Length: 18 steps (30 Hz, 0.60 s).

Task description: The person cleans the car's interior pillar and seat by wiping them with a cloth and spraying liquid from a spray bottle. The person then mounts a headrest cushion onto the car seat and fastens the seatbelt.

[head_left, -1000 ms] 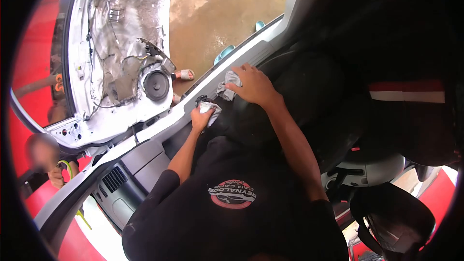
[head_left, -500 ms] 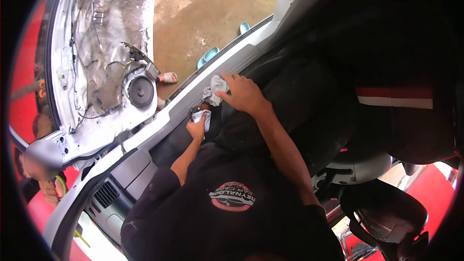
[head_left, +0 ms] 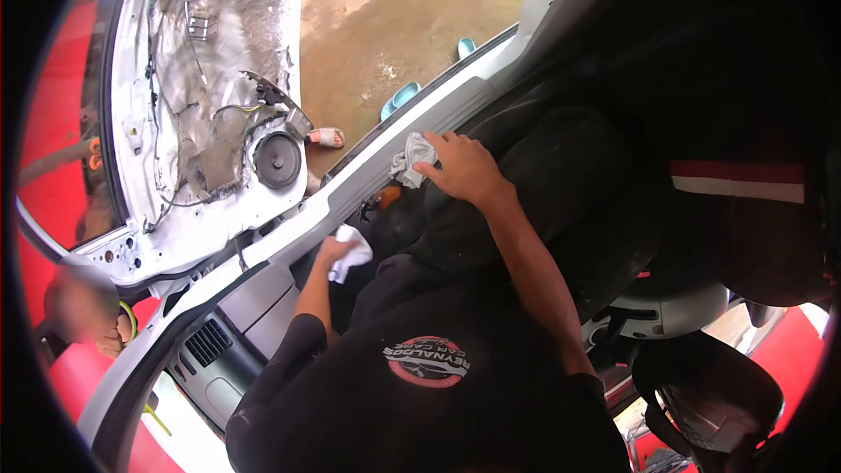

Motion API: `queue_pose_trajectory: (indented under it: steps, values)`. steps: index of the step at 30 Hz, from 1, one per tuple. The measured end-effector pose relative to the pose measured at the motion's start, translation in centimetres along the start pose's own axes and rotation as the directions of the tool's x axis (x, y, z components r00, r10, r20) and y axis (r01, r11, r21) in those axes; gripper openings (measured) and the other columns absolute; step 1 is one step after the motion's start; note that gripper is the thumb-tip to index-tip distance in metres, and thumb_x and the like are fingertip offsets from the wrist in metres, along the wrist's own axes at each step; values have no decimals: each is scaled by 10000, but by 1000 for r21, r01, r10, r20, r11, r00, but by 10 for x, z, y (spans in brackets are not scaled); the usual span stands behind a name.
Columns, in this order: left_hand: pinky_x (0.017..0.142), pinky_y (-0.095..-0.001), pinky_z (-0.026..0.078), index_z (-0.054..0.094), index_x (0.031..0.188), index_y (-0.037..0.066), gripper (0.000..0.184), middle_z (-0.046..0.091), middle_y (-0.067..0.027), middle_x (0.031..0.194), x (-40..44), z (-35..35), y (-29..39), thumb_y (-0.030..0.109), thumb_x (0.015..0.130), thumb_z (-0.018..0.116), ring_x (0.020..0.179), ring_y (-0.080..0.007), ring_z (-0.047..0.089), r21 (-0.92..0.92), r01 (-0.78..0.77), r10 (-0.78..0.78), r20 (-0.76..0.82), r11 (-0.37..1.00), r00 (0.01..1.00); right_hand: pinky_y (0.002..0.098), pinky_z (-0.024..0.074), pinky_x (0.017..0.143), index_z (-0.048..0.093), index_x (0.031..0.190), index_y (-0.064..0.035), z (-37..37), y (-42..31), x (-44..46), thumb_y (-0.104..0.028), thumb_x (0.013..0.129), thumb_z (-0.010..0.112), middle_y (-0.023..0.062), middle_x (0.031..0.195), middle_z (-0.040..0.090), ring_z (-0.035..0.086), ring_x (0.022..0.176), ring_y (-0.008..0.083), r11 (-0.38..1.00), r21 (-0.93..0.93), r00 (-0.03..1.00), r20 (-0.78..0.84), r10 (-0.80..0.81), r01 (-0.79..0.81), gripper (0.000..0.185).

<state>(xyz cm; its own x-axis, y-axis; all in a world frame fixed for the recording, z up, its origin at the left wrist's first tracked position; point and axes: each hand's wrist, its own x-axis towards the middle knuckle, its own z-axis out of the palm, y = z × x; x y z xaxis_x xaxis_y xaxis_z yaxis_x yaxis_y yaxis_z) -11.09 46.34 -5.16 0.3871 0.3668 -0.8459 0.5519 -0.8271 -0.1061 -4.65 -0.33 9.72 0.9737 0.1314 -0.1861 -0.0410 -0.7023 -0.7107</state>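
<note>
My left hand [head_left: 333, 251] is closed on a white cloth [head_left: 352, 254], low beside the grey dashboard end. Up and to the right, my right hand [head_left: 462, 166] has its thumb and fingertips on a crumpled grey cloth [head_left: 412, 160] at the inner edge of the door sill [head_left: 447, 114]. Between the two hands, an orange item [head_left: 388, 198] lies by a small black object [head_left: 367, 208] near the sill. Neither hand touches them. Their exact kind cannot be made out.
An open car door [head_left: 201, 79] without its panel shows a round speaker [head_left: 278, 159]. Another person's sandalled foot [head_left: 326, 137] is beside it. Blue-green footwear [head_left: 401, 99] lies on the ground outside. At the lower left is another person's hand [head_left: 112, 337]. A dark seat [head_left: 561, 158] is at right.
My left hand has moved down and left with the white cloth, away from the black object, and the orange item now shows fully. My right hand stays at the grey cloth.
</note>
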Motion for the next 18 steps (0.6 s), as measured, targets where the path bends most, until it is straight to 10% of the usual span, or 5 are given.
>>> queue_pose_trajectory:
  steps: [2,4,12,17,18]
  values:
    - [898,-408,526,695,1148,-33,640,722,-201,1115,15,-21,-5,447,745,826,1034,-298,700,-149,-305,248,-312,941,917,489,499,861,592,1127,-49,3,0,0,-474,928,632,201,1043,652,646,993,387,1000,-1,999,-28,-17,17,471]
    - [882,-429,533,700,1146,12,535,729,-208,1079,29,-49,18,376,768,801,1002,-344,708,-43,-196,157,-447,980,881,490,501,857,593,1125,-47,4,-1,0,-470,925,636,205,1040,653,648,988,389,1000,6,1000,-1,-17,17,470]
    - [759,-458,518,685,1032,-34,344,712,-263,937,-108,-116,257,277,885,712,917,-441,693,41,-815,579,-725,578,373,507,487,900,539,1259,-19,0,0,3,-430,944,618,227,1097,625,632,1013,415,994,113,999,-39,12,-8,523]
    - [659,-349,503,698,1013,-60,352,713,-145,776,-197,-71,376,284,937,691,722,-115,611,-181,-950,708,-634,255,311,469,333,1148,180,1564,14,-15,-17,28,-420,1044,466,313,1531,319,365,1415,454,822,500,828,-557,63,273,735]
    - [677,-338,504,704,1045,-47,364,723,-93,815,-210,-58,395,305,954,679,758,-120,614,-234,-961,748,-609,147,262,425,171,1224,44,1581,19,-28,-16,30,-452,1069,374,278,1638,78,103,1526,417,740,589,855,-517,36,325,771]
